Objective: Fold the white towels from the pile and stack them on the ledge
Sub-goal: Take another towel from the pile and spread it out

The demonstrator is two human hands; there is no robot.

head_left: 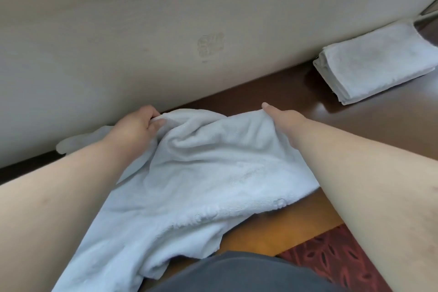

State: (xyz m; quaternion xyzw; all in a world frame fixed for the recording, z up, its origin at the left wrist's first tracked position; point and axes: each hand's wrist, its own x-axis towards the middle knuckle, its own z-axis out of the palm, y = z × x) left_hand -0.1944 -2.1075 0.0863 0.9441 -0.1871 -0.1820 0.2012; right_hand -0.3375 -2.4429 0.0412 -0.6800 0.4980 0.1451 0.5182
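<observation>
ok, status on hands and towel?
Left hand and right hand both gripping towel's far edge. Towel unfolded, rumpled. Folded stack on ledge. Nothing blocking.

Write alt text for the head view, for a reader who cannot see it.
A person's left hand and right hand each pinch the far edge of a rumpled white terry towel spread over a dark brown wooden ledge. A stack of folded white towels sits to the right against the beige wall.

Dark brown ledge (296, 92) across mid-frame, rumpled white towel (201, 173) at centre, folded towel stack (376, 61) at right edge
</observation>
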